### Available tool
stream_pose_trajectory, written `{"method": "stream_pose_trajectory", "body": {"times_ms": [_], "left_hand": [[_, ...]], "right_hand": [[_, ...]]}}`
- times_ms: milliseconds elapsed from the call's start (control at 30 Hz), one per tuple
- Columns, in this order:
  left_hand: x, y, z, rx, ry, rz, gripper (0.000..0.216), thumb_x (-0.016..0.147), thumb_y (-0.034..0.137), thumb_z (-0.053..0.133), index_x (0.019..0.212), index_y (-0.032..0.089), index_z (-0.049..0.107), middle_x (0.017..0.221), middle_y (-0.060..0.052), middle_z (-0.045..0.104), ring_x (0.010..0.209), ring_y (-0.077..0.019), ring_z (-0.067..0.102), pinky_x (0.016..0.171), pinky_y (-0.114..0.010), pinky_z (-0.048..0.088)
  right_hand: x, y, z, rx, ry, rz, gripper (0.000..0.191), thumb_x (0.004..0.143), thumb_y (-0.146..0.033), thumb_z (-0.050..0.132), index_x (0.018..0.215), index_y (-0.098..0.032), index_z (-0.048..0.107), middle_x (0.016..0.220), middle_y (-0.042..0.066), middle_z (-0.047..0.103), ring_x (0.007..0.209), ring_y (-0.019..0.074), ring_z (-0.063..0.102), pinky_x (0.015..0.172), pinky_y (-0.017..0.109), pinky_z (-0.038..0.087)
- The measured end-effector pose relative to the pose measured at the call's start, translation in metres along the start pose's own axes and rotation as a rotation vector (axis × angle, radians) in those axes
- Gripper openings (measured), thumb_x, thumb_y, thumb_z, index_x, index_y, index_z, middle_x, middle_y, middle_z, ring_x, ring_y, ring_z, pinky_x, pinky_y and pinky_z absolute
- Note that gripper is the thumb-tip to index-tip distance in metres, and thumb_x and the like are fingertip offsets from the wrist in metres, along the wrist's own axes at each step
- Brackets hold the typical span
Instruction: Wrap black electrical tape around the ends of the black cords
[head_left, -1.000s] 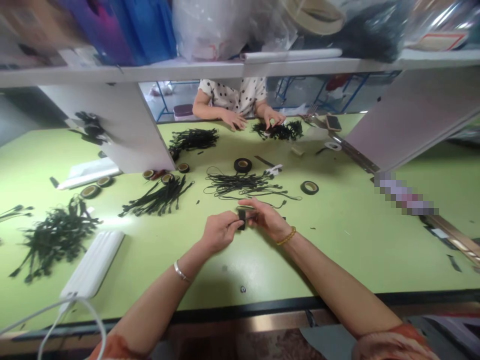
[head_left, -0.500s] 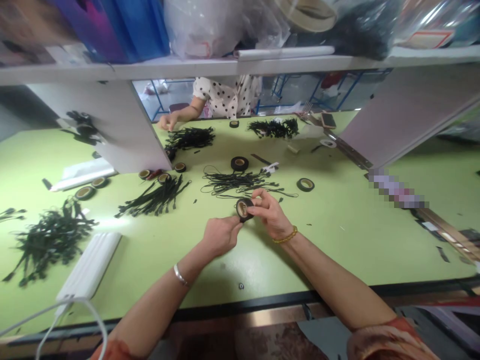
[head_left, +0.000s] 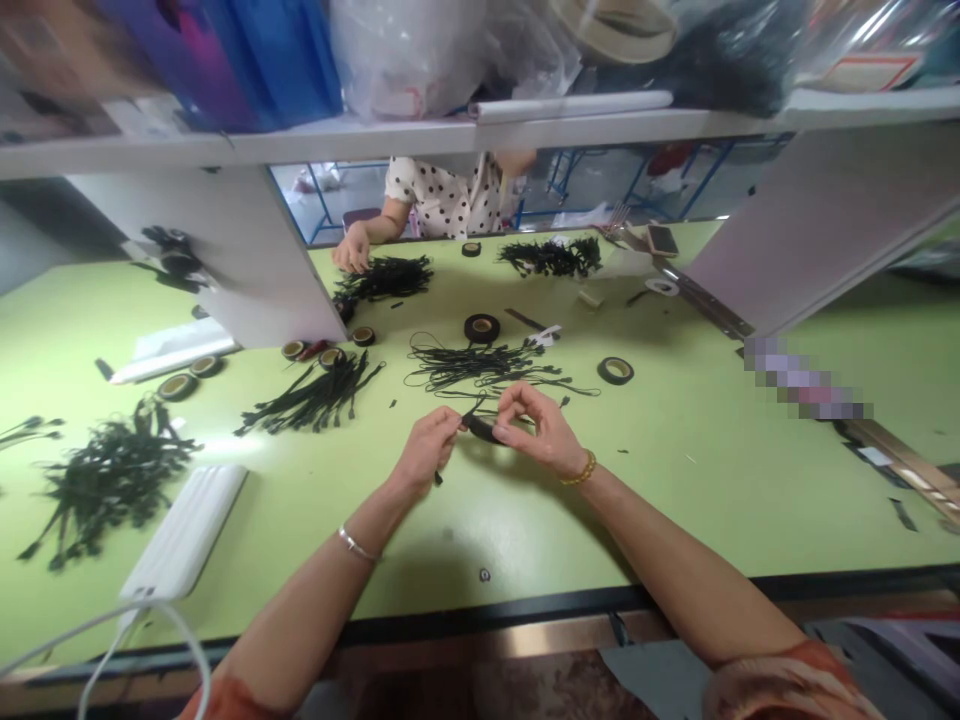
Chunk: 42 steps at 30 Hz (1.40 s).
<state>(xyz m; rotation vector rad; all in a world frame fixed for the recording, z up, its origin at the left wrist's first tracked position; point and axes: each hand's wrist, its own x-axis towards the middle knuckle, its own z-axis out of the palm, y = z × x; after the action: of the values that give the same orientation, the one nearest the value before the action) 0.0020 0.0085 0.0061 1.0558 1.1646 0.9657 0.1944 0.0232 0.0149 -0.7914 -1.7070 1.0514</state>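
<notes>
My left hand [head_left: 424,452] is closed on a thin black cable [head_left: 439,479], whose end hangs below the fingers. Between thumb and fingertips, my right hand [head_left: 541,432] pinches a roll of black tape [head_left: 481,429], seen edge-on. The roll is close against the cable at my left fingertips; whether tape is stuck to it I cannot make out. Just beyond both hands lies a spread of black cables [head_left: 469,368]. A larger black tape roll [head_left: 481,328] lies behind that spread, and another tape roll [head_left: 616,371] lies to its right.
Bundles of black cables [head_left: 315,395] and several tape rolls lie to the left, near a white power strip [head_left: 184,535]. A loaded shelf [head_left: 420,135] spans overhead on white panels. Across the table a co-worker's hand [head_left: 352,250] touches another cable bundle. A metal strip [head_left: 705,300] runs along the right.
The tape roll has turned from face-on to edge-on in my right hand. My left hand has shifted left, away from the roll, and the cable now shows. The co-worker's hand moved onto the bundle.
</notes>
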Motion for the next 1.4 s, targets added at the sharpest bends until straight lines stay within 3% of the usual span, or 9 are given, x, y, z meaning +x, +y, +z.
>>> {"method": "stream_pose_trajectory", "body": {"times_ms": [167, 333, 400, 500, 600, 800, 1100, 1233, 1400], "left_hand": [[0.002, -0.006, 0.000, -0.046, -0.014, 0.036, 0.035, 0.078, 0.050, 0.064, 0.072, 0.019, 0.047, 0.048, 0.011, 0.028, 0.043, -0.0053, 0.018, 0.044, -0.021, 0.015], [0.002, -0.009, -0.002, 0.341, -0.025, 0.350, 0.036, 0.088, 0.046, 0.051, 0.066, 0.017, 0.049, 0.062, 0.004, 0.042, 0.059, -0.0095, 0.038, 0.058, -0.023, 0.034], [0.002, -0.010, -0.003, 0.490, -0.047, 0.442, 0.033, 0.091, 0.040, 0.048, 0.067, 0.017, 0.052, 0.067, 0.002, 0.045, 0.066, -0.0116, 0.043, 0.064, -0.025, 0.038], [0.000, -0.010, -0.004, 0.681, -0.109, 0.515, 0.030, 0.093, 0.035, 0.045, 0.071, 0.017, 0.057, 0.079, -0.002, 0.052, 0.075, -0.0135, 0.050, 0.071, -0.026, 0.041], [-0.003, -0.008, -0.005, 0.843, -0.151, 0.506, 0.029, 0.094, 0.033, 0.043, 0.078, 0.019, 0.062, 0.080, -0.002, 0.058, 0.073, -0.0133, 0.052, 0.071, -0.026, 0.041], [-0.011, -0.005, 0.004, 1.023, -0.191, 0.406, 0.034, 0.095, 0.035, 0.038, 0.072, 0.019, 0.058, 0.061, 0.000, 0.055, 0.056, -0.0121, 0.044, 0.059, -0.025, 0.032], [-0.013, -0.001, 0.011, 0.911, -0.195, 0.241, 0.032, 0.093, 0.036, 0.035, 0.065, 0.021, 0.038, 0.054, 0.003, 0.041, 0.051, -0.0115, 0.035, 0.056, -0.027, 0.026], [-0.007, -0.007, 0.008, 0.534, -0.149, 0.186, 0.038, 0.091, 0.048, 0.038, 0.064, 0.021, 0.036, 0.058, 0.004, 0.037, 0.055, -0.0099, 0.032, 0.054, -0.025, 0.027], [-0.002, -0.006, 0.003, -0.025, -0.102, -0.057, 0.044, 0.083, 0.057, 0.052, 0.065, 0.021, 0.034, 0.054, 0.010, 0.021, 0.045, -0.0054, 0.014, 0.044, -0.022, 0.009]], "right_hand": [[-0.002, 0.001, 0.007, -0.192, -0.021, 0.050, 0.031, 0.084, -0.048, 0.065, 0.093, -0.020, 0.055, 0.063, -0.001, 0.064, 0.060, 0.0155, 0.058, 0.069, 0.033, 0.046], [0.000, 0.001, 0.011, -0.088, 0.030, 0.302, 0.053, 0.093, -0.064, 0.041, 0.117, -0.019, 0.055, 0.066, 0.001, 0.067, 0.064, 0.0175, 0.061, 0.066, 0.032, 0.046], [0.002, 0.001, 0.010, 0.008, 0.065, 0.431, 0.060, 0.092, -0.069, 0.036, 0.115, -0.018, 0.060, 0.063, 0.001, 0.064, 0.060, 0.0160, 0.058, 0.063, 0.032, 0.045], [0.004, 0.003, 0.012, 0.206, 0.060, 0.568, 0.056, 0.084, -0.069, 0.054, 0.096, -0.016, 0.067, 0.065, 0.001, 0.063, 0.054, 0.0122, 0.054, 0.059, 0.030, 0.044], [0.004, 0.006, 0.019, 0.318, 0.079, 0.627, 0.048, 0.064, -0.051, 0.082, 0.090, -0.016, 0.064, 0.062, -0.002, 0.063, 0.053, 0.0101, 0.053, 0.056, 0.026, 0.042], [0.001, 0.005, 0.028, 0.481, 0.285, 0.587, 0.051, 0.051, -0.030, 0.089, 0.084, -0.020, 0.052, 0.053, -0.010, 0.058, 0.054, 0.0115, 0.059, 0.063, 0.027, 0.047], [0.002, -0.014, 0.017, 0.607, 0.335, 0.353, 0.049, 0.060, -0.031, 0.085, 0.083, -0.024, 0.043, 0.059, -0.008, 0.060, 0.057, 0.0134, 0.061, 0.065, 0.030, 0.050], [0.000, -0.016, 0.010, 0.536, 0.250, 0.286, 0.040, 0.065, -0.034, 0.081, 0.083, -0.024, 0.046, 0.062, -0.006, 0.057, 0.059, 0.0147, 0.061, 0.064, 0.031, 0.049], [-0.002, -0.010, 0.006, 0.415, 0.094, 0.223, 0.032, 0.077, -0.045, 0.073, 0.081, -0.022, 0.050, 0.064, -0.003, 0.060, 0.057, 0.0136, 0.057, 0.058, 0.029, 0.046]]}}
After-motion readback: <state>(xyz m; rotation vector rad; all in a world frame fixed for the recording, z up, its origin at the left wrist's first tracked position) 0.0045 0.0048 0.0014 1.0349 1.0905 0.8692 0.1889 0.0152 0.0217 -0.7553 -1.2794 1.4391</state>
